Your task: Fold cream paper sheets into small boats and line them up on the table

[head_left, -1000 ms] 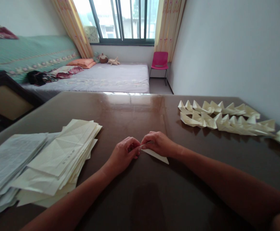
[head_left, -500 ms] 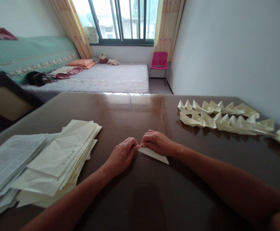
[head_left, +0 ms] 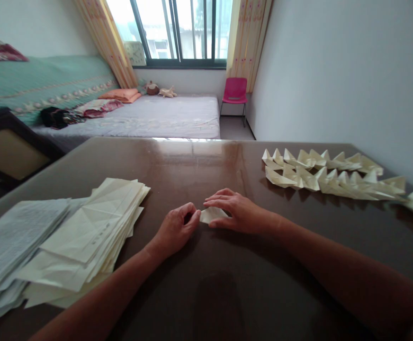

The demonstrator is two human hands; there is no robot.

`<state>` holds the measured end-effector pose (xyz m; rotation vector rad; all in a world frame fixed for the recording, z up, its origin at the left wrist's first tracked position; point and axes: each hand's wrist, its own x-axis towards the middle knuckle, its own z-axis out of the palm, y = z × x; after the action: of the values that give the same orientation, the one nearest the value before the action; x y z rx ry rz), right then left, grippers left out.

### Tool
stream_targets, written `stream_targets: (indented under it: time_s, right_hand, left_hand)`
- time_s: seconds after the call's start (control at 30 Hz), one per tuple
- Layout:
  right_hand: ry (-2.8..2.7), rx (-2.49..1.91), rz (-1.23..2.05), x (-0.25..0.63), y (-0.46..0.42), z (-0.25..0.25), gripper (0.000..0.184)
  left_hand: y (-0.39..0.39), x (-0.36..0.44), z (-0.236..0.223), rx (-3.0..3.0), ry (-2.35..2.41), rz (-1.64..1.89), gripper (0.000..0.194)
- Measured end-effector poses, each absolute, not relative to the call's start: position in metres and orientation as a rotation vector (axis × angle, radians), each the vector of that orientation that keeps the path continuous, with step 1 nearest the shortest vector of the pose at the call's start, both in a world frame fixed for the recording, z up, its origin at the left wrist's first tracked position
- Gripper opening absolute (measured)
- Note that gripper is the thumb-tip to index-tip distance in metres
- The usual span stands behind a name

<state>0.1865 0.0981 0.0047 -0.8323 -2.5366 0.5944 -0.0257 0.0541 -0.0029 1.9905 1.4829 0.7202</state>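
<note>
A small folded piece of cream paper (head_left: 210, 214) lies on the dark brown table (head_left: 206, 284) in the middle. My right hand (head_left: 237, 213) rests over it with fingers curved around its top and thumb under its edge. My left hand (head_left: 176, 228) pinches the paper's left tip between thumb and forefinger. Most of the paper is hidden between the two hands.
A stack of cream and printed sheets (head_left: 67, 237) sits at the left of the table. Several folded paper boats (head_left: 334, 177) lie in rows at the right. Beyond the table are a bed (head_left: 164, 113), a pink chair (head_left: 235, 91) and a window.
The long paper triangle that stuck out under my right hand is now folded up small between my hands. My right hand has opened its fingers over it and shifted slightly right.
</note>
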Motion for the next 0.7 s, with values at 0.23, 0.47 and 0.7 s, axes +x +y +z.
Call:
stream_targets:
  time_s: [0.23, 0.47, 0.7]
  right_hand:
    - [-2.541, -0.861, 0.760, 0.1854, 0.0929, 0.0090, 0.054]
    - [-2.419, -0.956, 0.979, 0.1848, 0.0972, 0.0091, 0.056]
    - [-2.507, -0.883, 1.037, 0.1862, 0.0978, 0.0144, 0.043]
  left_hand:
    - [0.0522, -0.0235, -0.0021, 1.760, 1.339, 0.851, 0.030]
    - [0.0518, -0.0211, -0.0077, 1.546, 1.174, 0.830, 0.034]
    - [0.0502, -0.0175, -0.0109, 1.624, 1.161, 0.842, 0.030]
